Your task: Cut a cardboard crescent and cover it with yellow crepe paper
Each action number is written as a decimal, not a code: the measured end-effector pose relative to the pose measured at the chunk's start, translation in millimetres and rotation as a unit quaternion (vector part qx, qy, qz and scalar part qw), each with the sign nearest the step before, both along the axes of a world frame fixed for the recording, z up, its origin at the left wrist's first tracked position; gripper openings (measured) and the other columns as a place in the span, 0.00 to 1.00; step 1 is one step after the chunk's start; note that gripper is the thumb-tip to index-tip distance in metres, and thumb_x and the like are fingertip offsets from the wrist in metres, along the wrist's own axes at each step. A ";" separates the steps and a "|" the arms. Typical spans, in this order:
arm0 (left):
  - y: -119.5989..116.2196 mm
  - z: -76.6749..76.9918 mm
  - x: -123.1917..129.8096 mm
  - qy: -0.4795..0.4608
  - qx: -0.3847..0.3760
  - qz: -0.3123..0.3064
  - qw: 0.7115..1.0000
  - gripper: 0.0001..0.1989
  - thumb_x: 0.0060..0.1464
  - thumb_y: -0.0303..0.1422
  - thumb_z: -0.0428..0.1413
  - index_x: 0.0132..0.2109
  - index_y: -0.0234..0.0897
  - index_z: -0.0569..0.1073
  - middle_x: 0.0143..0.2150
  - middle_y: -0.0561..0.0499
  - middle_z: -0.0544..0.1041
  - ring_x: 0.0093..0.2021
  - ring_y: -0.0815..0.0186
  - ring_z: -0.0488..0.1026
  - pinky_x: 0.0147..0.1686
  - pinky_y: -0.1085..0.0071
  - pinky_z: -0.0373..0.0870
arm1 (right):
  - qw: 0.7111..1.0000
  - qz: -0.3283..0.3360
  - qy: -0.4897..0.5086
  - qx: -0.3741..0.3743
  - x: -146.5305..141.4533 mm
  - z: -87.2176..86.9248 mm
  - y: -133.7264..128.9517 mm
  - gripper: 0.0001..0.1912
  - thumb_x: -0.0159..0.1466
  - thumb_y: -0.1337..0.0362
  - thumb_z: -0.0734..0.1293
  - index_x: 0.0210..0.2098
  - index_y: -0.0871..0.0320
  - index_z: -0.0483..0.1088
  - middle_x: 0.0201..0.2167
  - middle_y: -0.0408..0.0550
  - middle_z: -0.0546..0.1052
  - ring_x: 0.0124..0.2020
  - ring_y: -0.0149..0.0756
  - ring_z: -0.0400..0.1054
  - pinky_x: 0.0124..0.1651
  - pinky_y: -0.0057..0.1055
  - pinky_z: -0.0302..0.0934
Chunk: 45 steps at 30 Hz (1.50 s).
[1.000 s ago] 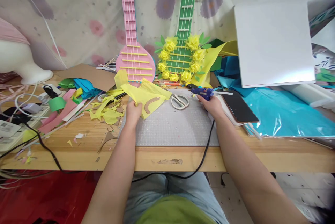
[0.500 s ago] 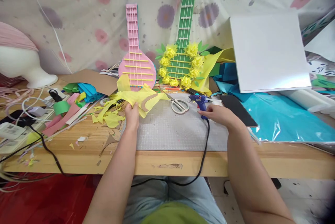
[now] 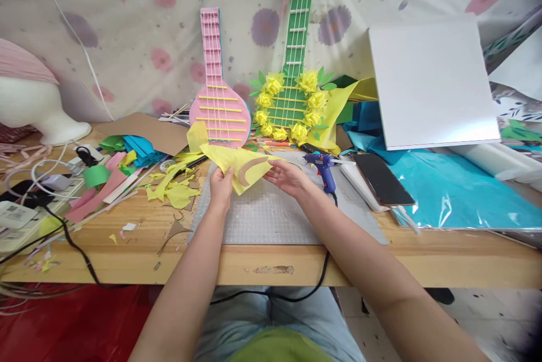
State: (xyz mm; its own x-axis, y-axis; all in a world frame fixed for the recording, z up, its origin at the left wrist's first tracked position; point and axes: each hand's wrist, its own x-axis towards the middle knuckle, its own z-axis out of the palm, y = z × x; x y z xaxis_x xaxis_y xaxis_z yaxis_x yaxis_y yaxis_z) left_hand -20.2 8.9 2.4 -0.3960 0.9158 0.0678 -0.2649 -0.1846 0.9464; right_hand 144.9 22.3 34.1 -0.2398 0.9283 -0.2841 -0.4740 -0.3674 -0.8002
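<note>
A sheet of yellow crepe paper [image 3: 224, 156] is stretched between my hands above the cutting mat [image 3: 271, 221]. On it lies a curved, crescent-shaped strip of brown cardboard [image 3: 249, 169]. My left hand [image 3: 221, 186] is closed on the paper's lower left edge. My right hand [image 3: 288, 177] pinches the right corner, by the tip of the cardboard strip. Just right of that hand, a blue glue gun [image 3: 324, 170] rests on the mat, its black cord running off the table's front. The scissors are mostly hidden behind my right hand.
A pink paper guitar [image 3: 220, 110] and a green one with yellow flowers [image 3: 290, 103] lean at the back. Paper scraps [image 3: 178, 192] and a power strip [image 3: 55, 204] lie left. A phone [image 3: 383, 178], blue wrapped sheets [image 3: 461, 192] and a white board [image 3: 436, 85] are right.
My right hand has let go of the glue gun, which now lies on the mat, and moved left to grip the yellow paper. My left hand has shifted slightly right.
</note>
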 end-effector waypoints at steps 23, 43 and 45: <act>-1.0 12.1 -5.5 -0.089 -0.153 -0.126 0.976 0.19 0.53 0.42 0.43 0.34 0.31 0.72 0.29 0.44 0.77 0.28 0.64 0.74 0.28 0.68 0.70 | 0.986 -0.160 0.044 0.017 -13.0 -8.9 8.0 0.12 0.41 0.75 0.66 0.26 0.58 0.64 0.25 0.39 0.73 0.28 0.29 0.66 0.34 0.27 0.62; -20.9 18.2 12.3 -0.198 -0.127 -0.238 0.942 0.18 0.59 0.34 0.38 0.38 0.35 0.72 0.37 0.45 0.78 0.53 0.55 0.67 0.56 0.53 0.55 | 0.996 0.023 -0.049 0.074 -16.5 1.5 -12.9 0.13 0.38 0.71 0.67 0.24 0.58 0.63 0.24 0.40 0.72 0.28 0.30 0.66 0.32 0.27 0.59; -20.4 13.9 11.0 -0.193 -0.113 -0.247 0.943 0.18 0.59 0.34 0.39 0.39 0.35 0.72 0.38 0.46 0.78 0.52 0.56 0.67 0.56 0.54 0.55 | 0.994 0.017 -0.068 0.086 -15.6 1.4 -12.8 0.15 0.38 0.71 0.67 0.26 0.57 0.63 0.25 0.40 0.73 0.29 0.31 0.66 0.33 0.28 0.59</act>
State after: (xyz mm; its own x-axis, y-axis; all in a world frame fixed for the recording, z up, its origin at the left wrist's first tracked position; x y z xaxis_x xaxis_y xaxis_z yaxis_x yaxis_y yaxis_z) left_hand -9.2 -11.6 16.3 0.1284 0.9688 -0.2121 -0.5993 0.2462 0.7617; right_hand 129.3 9.5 35.4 -0.2413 0.9581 -0.1543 -0.3462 -0.2335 -0.9086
